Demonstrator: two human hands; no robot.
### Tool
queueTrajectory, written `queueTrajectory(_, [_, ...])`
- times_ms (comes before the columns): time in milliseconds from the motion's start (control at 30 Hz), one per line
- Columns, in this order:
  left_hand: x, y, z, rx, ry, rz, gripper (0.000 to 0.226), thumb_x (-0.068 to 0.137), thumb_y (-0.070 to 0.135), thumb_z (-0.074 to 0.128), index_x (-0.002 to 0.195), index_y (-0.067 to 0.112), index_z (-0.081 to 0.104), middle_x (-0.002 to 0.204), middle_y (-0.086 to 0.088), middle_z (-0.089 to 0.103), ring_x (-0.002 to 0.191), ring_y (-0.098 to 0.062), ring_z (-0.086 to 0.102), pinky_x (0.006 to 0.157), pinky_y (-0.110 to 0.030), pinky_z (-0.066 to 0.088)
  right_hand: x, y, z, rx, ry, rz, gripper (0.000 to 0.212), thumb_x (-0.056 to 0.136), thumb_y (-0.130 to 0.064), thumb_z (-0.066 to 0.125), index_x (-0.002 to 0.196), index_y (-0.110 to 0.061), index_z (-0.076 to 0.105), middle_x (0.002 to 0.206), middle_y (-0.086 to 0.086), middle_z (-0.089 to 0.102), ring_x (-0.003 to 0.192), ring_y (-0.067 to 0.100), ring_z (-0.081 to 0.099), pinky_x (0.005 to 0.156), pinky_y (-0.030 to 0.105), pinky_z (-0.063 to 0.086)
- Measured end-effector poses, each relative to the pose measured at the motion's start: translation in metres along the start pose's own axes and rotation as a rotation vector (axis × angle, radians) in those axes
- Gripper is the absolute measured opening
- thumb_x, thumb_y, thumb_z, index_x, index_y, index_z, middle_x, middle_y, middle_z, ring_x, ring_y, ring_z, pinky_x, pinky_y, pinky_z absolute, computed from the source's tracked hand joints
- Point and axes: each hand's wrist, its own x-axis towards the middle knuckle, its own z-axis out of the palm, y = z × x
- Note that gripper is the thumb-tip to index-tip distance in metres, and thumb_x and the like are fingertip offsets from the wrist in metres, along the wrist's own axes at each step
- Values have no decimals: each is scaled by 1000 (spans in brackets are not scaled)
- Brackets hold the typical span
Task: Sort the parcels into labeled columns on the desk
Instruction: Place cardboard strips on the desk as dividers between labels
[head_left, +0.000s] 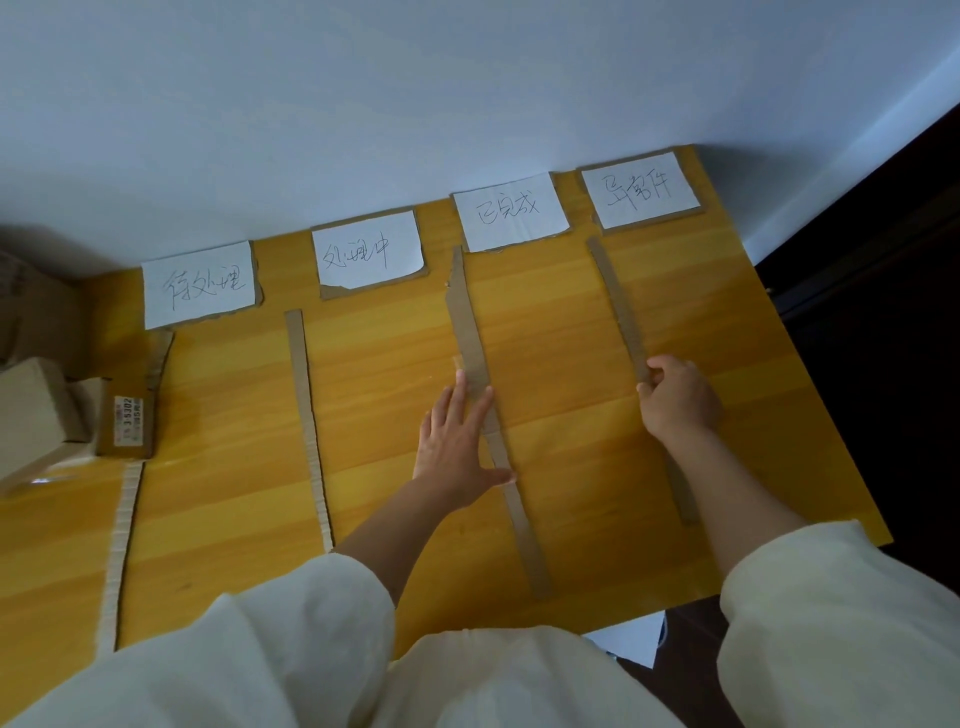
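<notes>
At the far left of the yellow table (395, 374) the parcels (47, 415) sit in a loose heap, brown cardboard boxes, one with a printed sticker facing up; none has gone into a column yet. Along the wall edge stand four handwritten labels (200, 283) on cardboard backing, and below them cardboard strips mark off the columns.

The left-most strip (122, 545) and the second strip (306, 426) lie untouched. The left hand (457, 447) lies flat with fingers straight, pressing the third strip (467, 332) down about mid-length. Further right, the right hand (675, 400) has its fingers curled, pinching the fourth strip (618, 306) near its middle.

It looks to me as though the dividers are being squared up before any sorting. To do it well, I'd keep the flat hand as an anchor so the third strip doesn't skid, and swing the pinched one until the gap between them matches the label above it. The third strip is visibly kinked where two pieces join, so it wants straightening. The right column runs close to the table edge; I'd leave it room enough for a box.
</notes>
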Motion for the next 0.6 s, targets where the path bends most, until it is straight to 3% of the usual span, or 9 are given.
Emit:
queueTrajectory(133, [-9, -6, -6, -66, 20, -45, 106, 76, 57, 71, 154, 33, 4, 161, 1, -20, 149, -24, -7, 118, -45, 14, -7, -6, -3, 7, 20, 9, 41, 98, -29, 58, 138, -21, 52, 132, 8, 53, 116, 33, 56, 88, 43, 48])
queueTrajectory(233, [-19, -11, -16, -180, 81, -72, 86, 84, 51, 66, 153, 30, 19, 162, 3, 12, 148, -20, 7, 118, -42, 19, -18, -17, -9, 40, 67, -42, 41, 98, -34, 57, 136, -21, 52, 134, 8, 52, 117, 31, 55, 88, 43, 49])
queueTrajectory(367, [-41, -24, -33, -329, 134, -106, 55, 91, 44, 60, 141, 29, 43, 144, 6, 47, 137, -18, 36, 111, -38, 33, -46, -50, -17, 99, 122, -202, 35, 97, -34, 56, 129, -20, 57, 128, 7, 56, 114, 30, 55, 83, 38, 48])
queueTrajectory(467, [-63, -40, -42, -471, 161, -141, 40, 91, 43, 60, 129, 30, 56, 132, 10, 58, 125, -12, 51, 97, -29, 45, -82, -84, -13, 176, 162, -375, 28, 97, -32, 56, 121, -20, 64, 117, 3, 62, 103, 23, 60, 74, 31, 48])
queueTrajectory(600, [-95, -73, -54, -628, 230, -191, 29, 90, 40, 63, 117, 29, 63, 118, 12, 65, 114, -6, 57, 87, -24, 47, -143, -138, 5, 253, 155, -548, 19, 96, -30, 59, 106, -19, 71, 100, 0, 68, 85, 17, 64, 63, 25, 42])
